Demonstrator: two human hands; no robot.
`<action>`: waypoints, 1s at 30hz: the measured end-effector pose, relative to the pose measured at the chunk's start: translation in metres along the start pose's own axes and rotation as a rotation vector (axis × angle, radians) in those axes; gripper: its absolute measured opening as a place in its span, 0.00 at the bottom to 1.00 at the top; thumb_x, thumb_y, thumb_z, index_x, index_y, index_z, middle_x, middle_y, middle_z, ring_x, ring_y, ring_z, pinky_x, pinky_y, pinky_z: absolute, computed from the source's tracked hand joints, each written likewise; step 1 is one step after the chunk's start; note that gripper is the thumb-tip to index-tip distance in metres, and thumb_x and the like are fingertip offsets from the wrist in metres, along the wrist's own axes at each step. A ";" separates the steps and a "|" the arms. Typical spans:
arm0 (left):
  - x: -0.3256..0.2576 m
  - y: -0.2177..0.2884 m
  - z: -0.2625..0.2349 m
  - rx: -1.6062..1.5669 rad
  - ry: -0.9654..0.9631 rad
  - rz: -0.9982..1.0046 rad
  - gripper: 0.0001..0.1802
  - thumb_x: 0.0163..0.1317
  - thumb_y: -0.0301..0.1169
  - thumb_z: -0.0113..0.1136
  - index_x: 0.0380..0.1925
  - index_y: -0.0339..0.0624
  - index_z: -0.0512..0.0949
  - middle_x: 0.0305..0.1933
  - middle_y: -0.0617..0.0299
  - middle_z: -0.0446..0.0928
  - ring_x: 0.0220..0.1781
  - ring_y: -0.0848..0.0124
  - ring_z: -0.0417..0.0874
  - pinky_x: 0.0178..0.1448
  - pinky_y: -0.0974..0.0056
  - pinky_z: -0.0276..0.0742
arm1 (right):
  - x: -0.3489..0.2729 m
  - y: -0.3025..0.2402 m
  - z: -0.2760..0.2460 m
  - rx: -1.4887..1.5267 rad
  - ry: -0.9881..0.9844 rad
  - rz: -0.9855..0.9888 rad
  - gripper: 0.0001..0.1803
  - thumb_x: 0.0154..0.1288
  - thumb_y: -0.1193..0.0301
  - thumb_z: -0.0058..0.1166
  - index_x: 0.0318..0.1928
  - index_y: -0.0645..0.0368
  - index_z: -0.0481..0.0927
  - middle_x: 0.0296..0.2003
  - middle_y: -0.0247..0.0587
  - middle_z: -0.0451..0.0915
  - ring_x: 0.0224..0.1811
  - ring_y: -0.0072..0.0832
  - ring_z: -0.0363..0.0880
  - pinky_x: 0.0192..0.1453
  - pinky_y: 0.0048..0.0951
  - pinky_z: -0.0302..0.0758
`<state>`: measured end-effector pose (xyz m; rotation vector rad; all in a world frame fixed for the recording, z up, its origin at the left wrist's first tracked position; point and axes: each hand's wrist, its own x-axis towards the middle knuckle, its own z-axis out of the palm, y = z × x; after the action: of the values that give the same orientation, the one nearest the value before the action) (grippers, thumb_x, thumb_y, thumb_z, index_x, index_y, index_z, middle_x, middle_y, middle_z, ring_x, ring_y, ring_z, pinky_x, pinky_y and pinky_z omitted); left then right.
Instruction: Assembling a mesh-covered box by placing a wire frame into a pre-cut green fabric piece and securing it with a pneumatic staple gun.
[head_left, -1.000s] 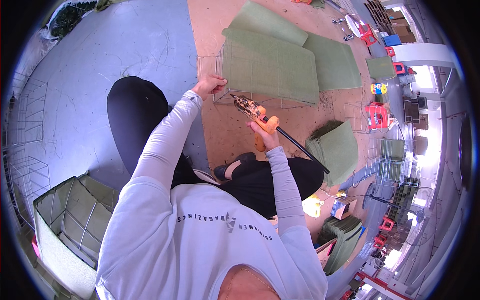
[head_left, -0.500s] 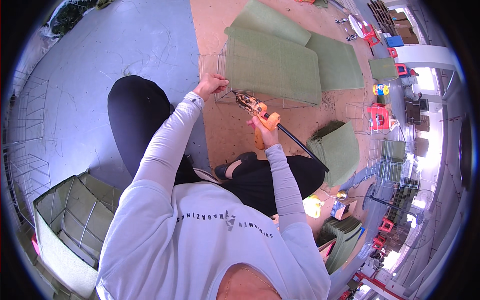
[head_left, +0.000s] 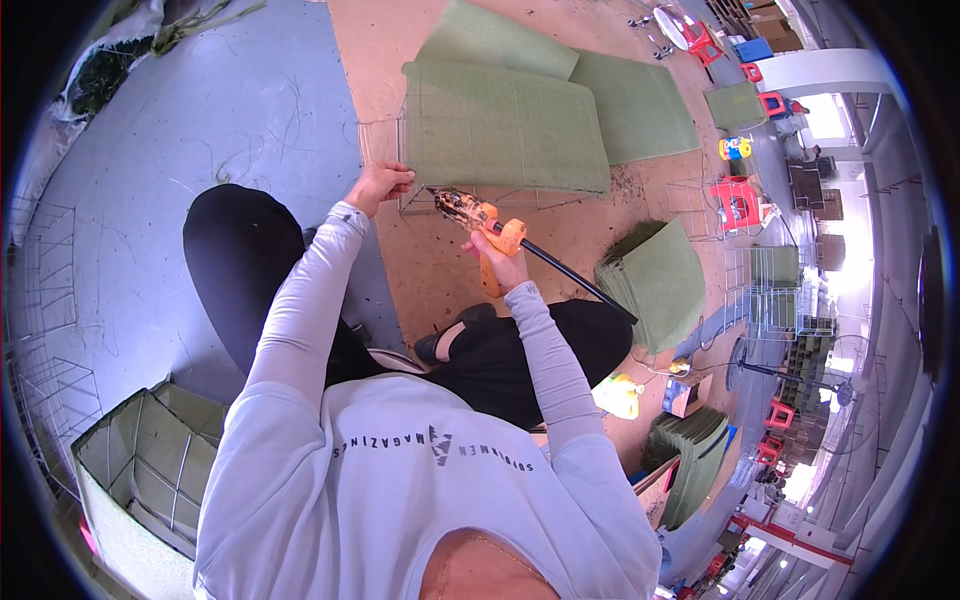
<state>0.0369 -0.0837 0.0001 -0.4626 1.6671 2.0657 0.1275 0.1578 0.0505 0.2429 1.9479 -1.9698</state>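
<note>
My right hand point(head_left: 503, 262) grips an orange hot glue gun point(head_left: 465, 211), smeared dark near its nozzle. A long black glue stick point(head_left: 575, 277) runs out of its back. The nozzle points toward the near left corner of a green sheet point(head_left: 505, 125), which lies over a wire frame point(head_left: 402, 135). At that corner my left hand point(head_left: 380, 187) is closed, thumb and fingers pressed together. What they pinch, if anything, is too small to make out. The nozzle tip is a short way right of the left fingertips.
More green sheet point(head_left: 640, 110) lies behind on the brown board floor. To the right stands a stack of green sheets point(head_left: 665, 285). A sheet-lined wire cage point(head_left: 135, 490) is at lower left. Red stools point(head_left: 735, 205) and a fan point(head_left: 790, 375) are at the far right.
The whole view has shifted, so the scene sits further left. Both hands stay at the same corner, and the glue gun keeps nearly the same place beside it.
</note>
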 end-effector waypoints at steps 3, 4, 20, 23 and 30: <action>-0.001 0.003 0.002 -0.058 -0.007 -0.009 0.05 0.53 0.30 0.59 0.28 0.42 0.76 0.24 0.70 0.74 0.26 0.82 0.74 0.31 0.77 0.71 | -0.002 -0.003 0.000 -0.046 0.004 0.007 0.13 0.58 0.67 0.54 0.40 0.60 0.73 0.30 0.37 0.77 0.33 0.25 0.77 0.39 0.23 0.73; -0.001 0.004 0.003 -0.058 -0.001 -0.010 0.05 0.53 0.30 0.59 0.28 0.42 0.76 0.24 0.70 0.74 0.26 0.82 0.74 0.31 0.77 0.71 | 0.000 0.000 -0.003 -0.044 -0.002 0.009 0.13 0.58 0.67 0.54 0.40 0.60 0.73 0.30 0.37 0.77 0.33 0.25 0.77 0.39 0.23 0.73; 0.003 0.006 0.006 -0.132 -0.002 0.011 0.06 0.51 0.28 0.61 0.29 0.41 0.75 0.25 0.68 0.76 0.25 0.79 0.76 0.30 0.74 0.72 | 0.003 0.003 0.002 -0.051 -0.005 -0.010 0.12 0.59 0.64 0.53 0.37 0.59 0.72 0.27 0.35 0.76 0.32 0.25 0.77 0.39 0.23 0.72; 0.002 0.008 0.007 -0.136 -0.003 0.016 0.06 0.52 0.28 0.60 0.29 0.42 0.75 0.25 0.68 0.76 0.25 0.79 0.76 0.30 0.74 0.72 | 0.004 0.005 0.002 -0.030 0.005 -0.016 0.12 0.59 0.64 0.53 0.37 0.59 0.72 0.27 0.35 0.76 0.31 0.25 0.76 0.39 0.23 0.72; 0.001 0.008 0.005 -0.128 0.016 0.021 0.06 0.53 0.30 0.59 0.29 0.41 0.75 0.25 0.69 0.75 0.26 0.80 0.74 0.31 0.76 0.72 | 0.006 0.007 0.003 0.021 0.009 -0.012 0.12 0.59 0.64 0.53 0.37 0.59 0.71 0.26 0.35 0.75 0.29 0.25 0.76 0.36 0.23 0.72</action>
<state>0.0322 -0.0798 0.0077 -0.5065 1.5608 2.1987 0.1249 0.1536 0.0417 0.2464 1.9396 -2.0005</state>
